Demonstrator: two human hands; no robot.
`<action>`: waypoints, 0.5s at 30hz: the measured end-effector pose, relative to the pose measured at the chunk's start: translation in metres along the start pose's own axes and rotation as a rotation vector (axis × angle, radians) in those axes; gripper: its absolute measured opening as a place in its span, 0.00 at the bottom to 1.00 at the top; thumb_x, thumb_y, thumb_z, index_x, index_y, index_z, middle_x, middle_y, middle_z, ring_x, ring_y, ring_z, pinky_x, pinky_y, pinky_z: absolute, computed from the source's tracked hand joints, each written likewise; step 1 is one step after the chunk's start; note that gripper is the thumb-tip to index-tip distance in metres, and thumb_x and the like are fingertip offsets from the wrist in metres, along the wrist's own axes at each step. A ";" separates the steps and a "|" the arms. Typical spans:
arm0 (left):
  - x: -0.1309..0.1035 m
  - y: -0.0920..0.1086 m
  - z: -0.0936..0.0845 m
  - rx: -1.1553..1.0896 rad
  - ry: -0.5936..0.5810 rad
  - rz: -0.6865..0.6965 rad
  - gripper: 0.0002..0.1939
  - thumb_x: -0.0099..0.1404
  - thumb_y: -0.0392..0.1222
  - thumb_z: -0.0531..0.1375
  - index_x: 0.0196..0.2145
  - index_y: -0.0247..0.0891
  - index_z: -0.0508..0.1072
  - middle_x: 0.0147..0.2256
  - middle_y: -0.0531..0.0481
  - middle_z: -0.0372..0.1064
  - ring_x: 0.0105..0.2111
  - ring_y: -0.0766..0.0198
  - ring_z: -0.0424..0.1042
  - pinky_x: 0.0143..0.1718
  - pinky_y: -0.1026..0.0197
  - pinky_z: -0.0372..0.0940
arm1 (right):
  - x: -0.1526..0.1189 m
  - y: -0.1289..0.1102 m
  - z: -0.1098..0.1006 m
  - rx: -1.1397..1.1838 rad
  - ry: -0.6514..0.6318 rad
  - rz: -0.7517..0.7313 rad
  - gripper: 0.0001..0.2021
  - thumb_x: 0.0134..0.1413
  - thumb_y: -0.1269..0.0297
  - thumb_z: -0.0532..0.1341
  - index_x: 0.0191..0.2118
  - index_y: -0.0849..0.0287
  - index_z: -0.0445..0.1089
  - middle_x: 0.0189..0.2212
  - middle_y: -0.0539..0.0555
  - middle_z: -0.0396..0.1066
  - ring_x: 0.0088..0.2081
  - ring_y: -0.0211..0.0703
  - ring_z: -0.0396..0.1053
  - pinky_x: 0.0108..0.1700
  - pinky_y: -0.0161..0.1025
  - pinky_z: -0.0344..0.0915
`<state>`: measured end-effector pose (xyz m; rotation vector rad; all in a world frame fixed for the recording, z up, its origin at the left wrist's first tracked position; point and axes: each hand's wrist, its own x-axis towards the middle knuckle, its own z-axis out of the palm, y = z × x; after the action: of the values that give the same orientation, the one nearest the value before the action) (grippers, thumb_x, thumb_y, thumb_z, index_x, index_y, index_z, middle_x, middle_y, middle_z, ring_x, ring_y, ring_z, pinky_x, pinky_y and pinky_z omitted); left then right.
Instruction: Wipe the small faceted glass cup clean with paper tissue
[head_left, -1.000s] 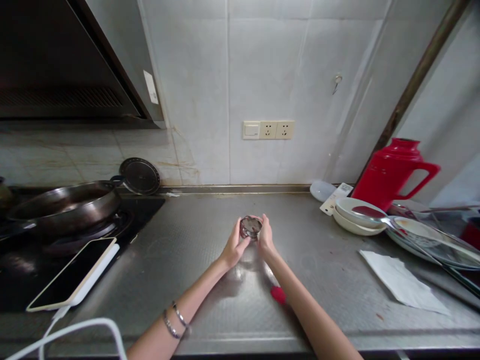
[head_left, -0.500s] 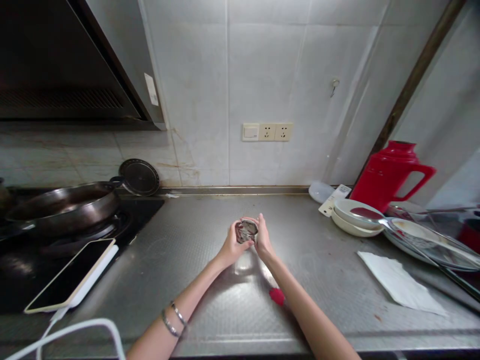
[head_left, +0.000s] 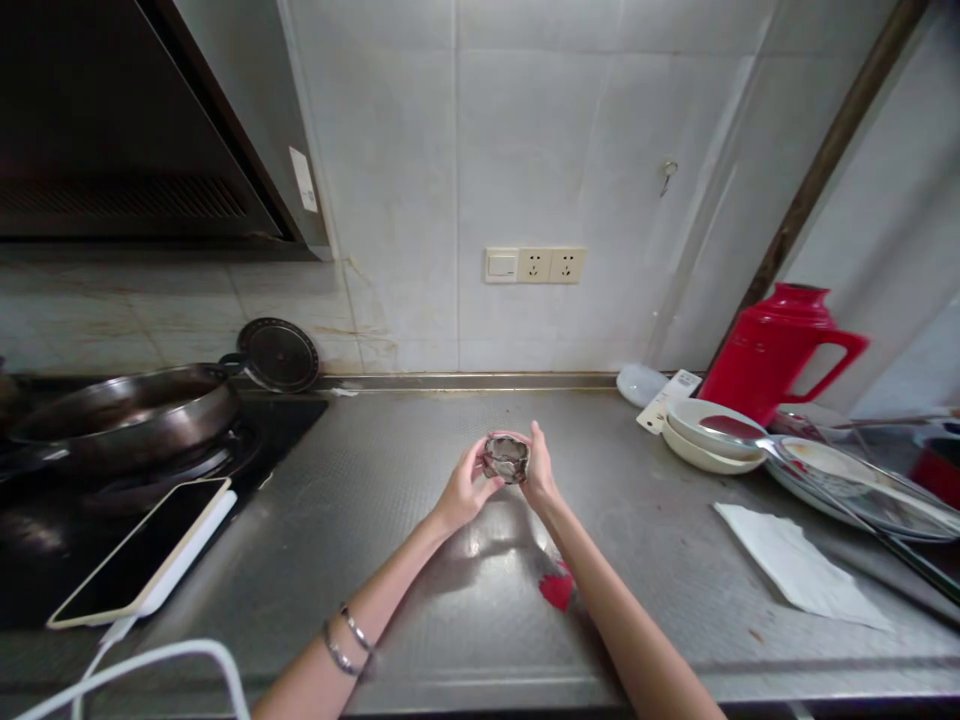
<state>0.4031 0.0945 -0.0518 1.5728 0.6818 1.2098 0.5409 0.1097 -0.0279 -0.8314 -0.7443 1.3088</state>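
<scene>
A small round object (head_left: 507, 459), greyish with dark, crinkled edges, is held above the steel counter between both hands; I cannot make out what it is. My left hand (head_left: 463, 492) curls round its left side, thumb at the lower front. On its right side rests my right hand (head_left: 540, 468), with a finger or thumb pointing up. Below the hands a red thing (head_left: 556, 587) lies on the counter, partly hidden beside my right forearm.
A pan (head_left: 135, 410) sits on the stove at left, with a phone (head_left: 142, 550) near it. At right are a red thermos (head_left: 772, 350), stacked bowls (head_left: 712, 440), a plate with utensils (head_left: 825, 470) and a white tissue (head_left: 802, 565).
Both hands have shifted slightly right with the round object, which has turned so that its grey face shows differently. More of the red thing on the counter shows.
</scene>
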 end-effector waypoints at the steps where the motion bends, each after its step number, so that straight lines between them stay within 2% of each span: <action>1: 0.002 0.000 -0.001 -0.013 0.005 0.000 0.37 0.53 0.46 0.68 0.57 0.35 0.59 0.56 0.36 0.61 0.55 0.48 0.64 0.58 0.45 0.56 | -0.001 -0.003 0.000 0.001 -0.034 0.025 0.31 0.51 0.38 0.49 0.27 0.61 0.76 0.26 0.58 0.77 0.34 0.51 0.75 0.34 0.41 0.69; 3: 0.004 0.000 -0.001 -0.043 -0.013 -0.010 0.37 0.49 0.46 0.70 0.54 0.34 0.61 0.52 0.36 0.64 0.52 0.49 0.66 0.57 0.46 0.58 | -0.003 -0.005 0.002 -0.018 -0.080 0.042 0.32 0.52 0.37 0.49 0.27 0.61 0.77 0.26 0.59 0.77 0.35 0.52 0.75 0.33 0.40 0.69; 7: 0.002 -0.003 0.001 -0.020 -0.073 0.015 0.34 0.55 0.47 0.66 0.54 0.36 0.57 0.52 0.37 0.64 0.52 0.52 0.65 0.57 0.45 0.57 | -0.005 -0.001 0.005 -0.083 -0.036 -0.006 0.32 0.50 0.35 0.49 0.27 0.61 0.77 0.25 0.58 0.77 0.35 0.51 0.75 0.34 0.40 0.69; 12: -0.003 -0.009 0.004 0.197 0.038 0.095 0.38 0.58 0.45 0.64 0.59 0.38 0.48 0.58 0.35 0.54 0.58 0.50 0.58 0.61 0.45 0.51 | -0.003 0.015 0.009 -0.077 0.072 -0.059 0.29 0.49 0.36 0.51 0.30 0.58 0.75 0.28 0.55 0.77 0.37 0.49 0.74 0.39 0.41 0.68; 15: -0.003 -0.012 0.004 0.247 0.120 0.088 0.40 0.60 0.44 0.62 0.61 0.37 0.43 0.60 0.33 0.50 0.60 0.49 0.56 0.62 0.44 0.48 | -0.004 0.027 0.014 -0.077 0.144 -0.106 0.25 0.48 0.39 0.54 0.34 0.57 0.75 0.33 0.52 0.77 0.39 0.46 0.73 0.42 0.39 0.67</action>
<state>0.4074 0.0950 -0.0639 1.7582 0.8749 1.3337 0.5144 0.1093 -0.0437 -0.9260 -0.7182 1.1194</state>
